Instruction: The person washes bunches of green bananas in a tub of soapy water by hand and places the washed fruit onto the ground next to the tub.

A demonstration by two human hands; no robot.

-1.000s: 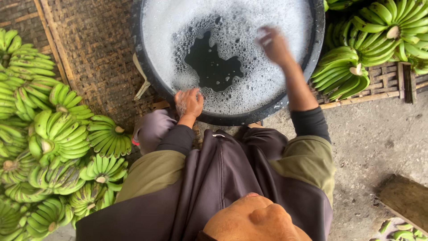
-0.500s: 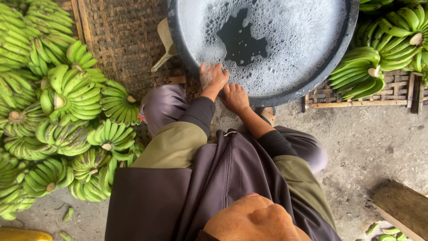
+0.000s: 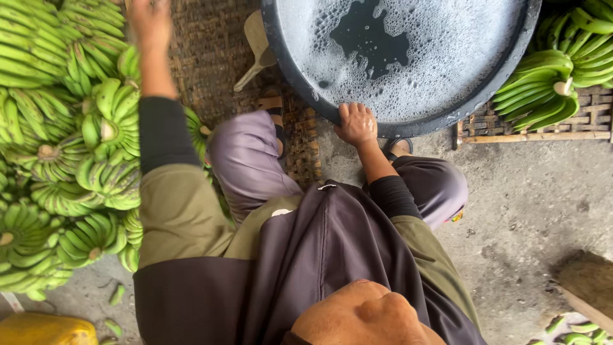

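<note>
Seen from the head camera, a seated person works between a heap of green bananas and a wide dark basin (image 3: 290, 70) of soapy water. The right hand (image 3: 356, 123) rests on the basin's near rim, fingers curled together over the edge and gripping it; foam covers most of the water, with a dark open patch toward the far side. The left hand (image 3: 148, 22) is stretched far out to the left, over the green banana bunches (image 3: 76, 160) at the top of the view; it is blurred and partly cut off by the frame, so whether its fingers are spread or closed on a bunch cannot be told.

The bananas crowd the whole left side, touching the person's left sleeve and knee and leaving little free room there. A woven mat (image 3: 211, 57) lies under the basin and the bunches, with a narrow bare strip between them at the far left of the basin. More green bananas (image 3: 543, 89) sit on a slatted wooden crate (image 3: 530, 131) at the right, just beside the basin's rim. The concrete floor (image 3: 530, 211) on the near right lies open, with a piece of timber (image 3: 584, 287) at its near-right edge. A yellow container (image 3: 45, 329) shows in the near-left corner.
</note>
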